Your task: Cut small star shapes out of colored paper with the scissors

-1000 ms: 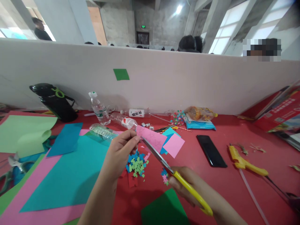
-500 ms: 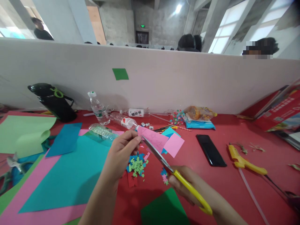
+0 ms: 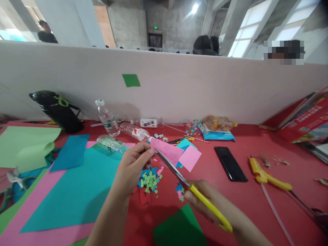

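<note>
My left hand (image 3: pixel 132 167) pinches a small pink paper piece (image 3: pixel 167 152) with pencil lines on it, held up over the red table (image 3: pixel 256 205). My right hand (image 3: pixel 205 203) grips yellow-handled scissors (image 3: pixel 189 189), whose blades reach up to the lower edge of the pink piece beside my left fingertips. Under the hands lies a pile of small blue and green paper cut-outs (image 3: pixel 149 180), with a few more scraps (image 3: pixel 179 193) by the scissor pivot.
Large teal (image 3: pixel 74 191), pink and green sheets cover the left. A dark green sheet (image 3: pixel 179 229) lies at the front edge. Black phone (image 3: pixel 230 164), yellow glue gun (image 3: pixel 269 177), plastic bottles (image 3: pixel 107 118), black jug (image 3: pixel 57 111), snack bags (image 3: pixel 217 128) stand before a white partition.
</note>
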A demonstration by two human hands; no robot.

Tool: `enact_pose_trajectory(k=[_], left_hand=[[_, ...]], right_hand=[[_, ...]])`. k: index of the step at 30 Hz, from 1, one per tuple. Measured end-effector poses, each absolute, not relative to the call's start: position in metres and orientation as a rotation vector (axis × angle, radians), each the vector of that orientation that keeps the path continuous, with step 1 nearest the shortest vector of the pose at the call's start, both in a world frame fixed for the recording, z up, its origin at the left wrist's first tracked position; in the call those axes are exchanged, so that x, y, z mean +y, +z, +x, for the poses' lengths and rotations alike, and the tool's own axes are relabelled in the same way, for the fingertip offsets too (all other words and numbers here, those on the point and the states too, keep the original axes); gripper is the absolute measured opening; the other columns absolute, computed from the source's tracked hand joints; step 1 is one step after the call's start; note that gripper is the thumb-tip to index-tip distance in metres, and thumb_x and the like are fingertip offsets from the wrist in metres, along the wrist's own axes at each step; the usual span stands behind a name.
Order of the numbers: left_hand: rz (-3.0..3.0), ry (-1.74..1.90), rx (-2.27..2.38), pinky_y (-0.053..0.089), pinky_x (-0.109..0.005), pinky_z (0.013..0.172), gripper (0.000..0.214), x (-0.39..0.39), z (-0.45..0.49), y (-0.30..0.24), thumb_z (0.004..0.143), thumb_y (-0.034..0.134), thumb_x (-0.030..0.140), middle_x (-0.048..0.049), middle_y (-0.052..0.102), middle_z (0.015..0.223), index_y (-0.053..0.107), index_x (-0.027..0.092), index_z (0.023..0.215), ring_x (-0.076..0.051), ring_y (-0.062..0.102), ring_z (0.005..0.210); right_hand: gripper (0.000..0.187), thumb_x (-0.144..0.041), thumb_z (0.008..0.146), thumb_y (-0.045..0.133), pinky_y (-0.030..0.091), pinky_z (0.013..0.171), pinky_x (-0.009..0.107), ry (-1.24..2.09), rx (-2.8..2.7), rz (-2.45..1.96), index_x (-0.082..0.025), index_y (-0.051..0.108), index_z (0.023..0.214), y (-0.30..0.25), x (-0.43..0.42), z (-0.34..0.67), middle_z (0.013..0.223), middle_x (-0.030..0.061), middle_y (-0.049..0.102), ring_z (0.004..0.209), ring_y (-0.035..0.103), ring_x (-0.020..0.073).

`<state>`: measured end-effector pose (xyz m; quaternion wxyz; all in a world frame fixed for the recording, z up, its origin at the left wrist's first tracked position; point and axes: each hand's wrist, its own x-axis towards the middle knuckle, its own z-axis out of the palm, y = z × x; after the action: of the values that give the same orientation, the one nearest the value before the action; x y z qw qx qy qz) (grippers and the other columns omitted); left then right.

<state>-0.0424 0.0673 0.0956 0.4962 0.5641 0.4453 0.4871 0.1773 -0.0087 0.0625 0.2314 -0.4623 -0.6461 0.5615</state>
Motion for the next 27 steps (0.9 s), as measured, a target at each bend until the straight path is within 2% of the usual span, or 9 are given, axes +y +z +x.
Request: enact_pose_trajectory(k=[27], left_hand=[[1.218, 1.227, 0.943, 0.037, -0.02, 0.051, 0.022, 0.06, -0.028, 0.09, 0.086, 0.061, 0.029, 0.0037, 0.053, 0.059, 0.058, 0.019, 0.067, -0.007, 0.046, 0.053]], right_hand=[[0.056, -0.073, 0.085, 0.047, 0.016, 0.036, 0.019, 1.6, -1.594, -1.148, -0.02, 0.038, 0.069, 0.061, -0.011, 0.176, 0.049, -0.0098, 0.036, 0.036, 0.027, 0.0024]])
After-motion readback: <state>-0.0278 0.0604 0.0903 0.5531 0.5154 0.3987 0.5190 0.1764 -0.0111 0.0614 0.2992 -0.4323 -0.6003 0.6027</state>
